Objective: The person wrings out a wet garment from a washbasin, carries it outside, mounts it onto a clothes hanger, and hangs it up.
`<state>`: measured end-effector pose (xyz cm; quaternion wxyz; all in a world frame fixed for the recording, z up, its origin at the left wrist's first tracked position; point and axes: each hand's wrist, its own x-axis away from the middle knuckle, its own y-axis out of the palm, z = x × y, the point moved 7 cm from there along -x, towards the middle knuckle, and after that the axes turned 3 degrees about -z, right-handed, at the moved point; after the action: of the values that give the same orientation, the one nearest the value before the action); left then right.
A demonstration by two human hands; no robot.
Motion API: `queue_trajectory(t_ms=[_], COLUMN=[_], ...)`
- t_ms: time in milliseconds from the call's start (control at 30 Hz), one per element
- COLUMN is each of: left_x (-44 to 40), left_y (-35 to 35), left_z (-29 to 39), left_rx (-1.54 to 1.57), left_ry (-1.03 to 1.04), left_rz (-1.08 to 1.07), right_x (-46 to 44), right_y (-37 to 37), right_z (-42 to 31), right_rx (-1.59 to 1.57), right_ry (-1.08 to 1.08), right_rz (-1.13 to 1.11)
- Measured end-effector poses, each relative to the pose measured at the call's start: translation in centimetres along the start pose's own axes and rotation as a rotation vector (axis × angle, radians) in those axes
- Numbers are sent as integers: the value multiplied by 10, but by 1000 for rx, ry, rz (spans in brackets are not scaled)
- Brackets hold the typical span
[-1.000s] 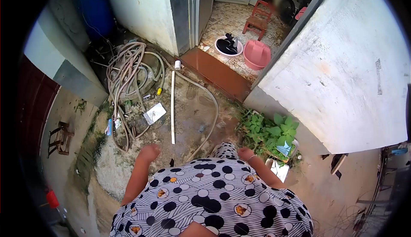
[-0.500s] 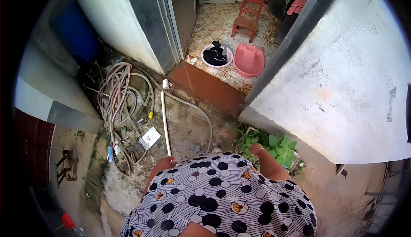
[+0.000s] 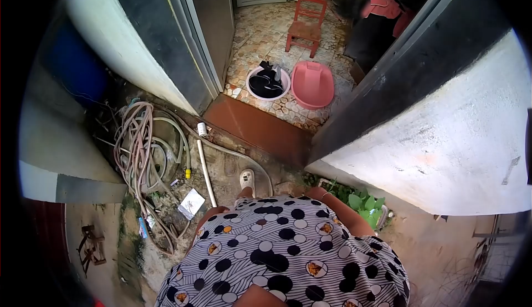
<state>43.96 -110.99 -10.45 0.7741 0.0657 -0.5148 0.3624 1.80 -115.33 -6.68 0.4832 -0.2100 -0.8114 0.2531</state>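
My left hand hangs at the left side of the dotted dress, its fingers mostly hidden by the cloth. Just beyond it in view is the lower end of a thin white pipe on the ground; whether they touch is unclear. On the other side, my right hand is beside the dress hem, near green leafy plants. Its fingers are too hidden to read. Between the hands, a light shoe stands on the wet concrete in front of the dress.
Ahead lies a reddish-brown doorstep. Past it are a basin with dark clothes, a pink tub and a red chair. Tangled hoses lie left; one hose crosses before the step. A white wall borders the right.
The doorstep and basins appear nearer and larger as I move forward. One shoe has come into view ahead of the dress. Both hands remain low at my sides.
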Motion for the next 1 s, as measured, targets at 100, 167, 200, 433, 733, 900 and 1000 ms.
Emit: queue_trajectory(t_ms=[100, 167, 200, 433, 733, 900, 1000], left_x=[-36, -66, -64, -17, -37, -36, -47], left_y=[-50, -81, -99, -230, -281, -264, -266], left_z=[20, 18, 32, 153, 224, 235, 242], left_rx=[-44, 11, -44, -501, -434, -488, -509], left_ry=[45, 116, 120, 242, 323, 294, 181], left_rz=[17, 0, -4, 47, 101, -68, -190], right_x=[-30, -15, -13, -78, -79, -76, -102], right_y=[27, -4, -17, -68, -149, -172, -168], right_z=[52, 48, 50, 35, -11, -4, 17], right_rx=[328, 110, -108, -719, -468, -535, -444], right_ry=[67, 229, 377, 562, 410, 538, 584], right_rz=[-174, -217, -242, 246, 346, 195, 157])
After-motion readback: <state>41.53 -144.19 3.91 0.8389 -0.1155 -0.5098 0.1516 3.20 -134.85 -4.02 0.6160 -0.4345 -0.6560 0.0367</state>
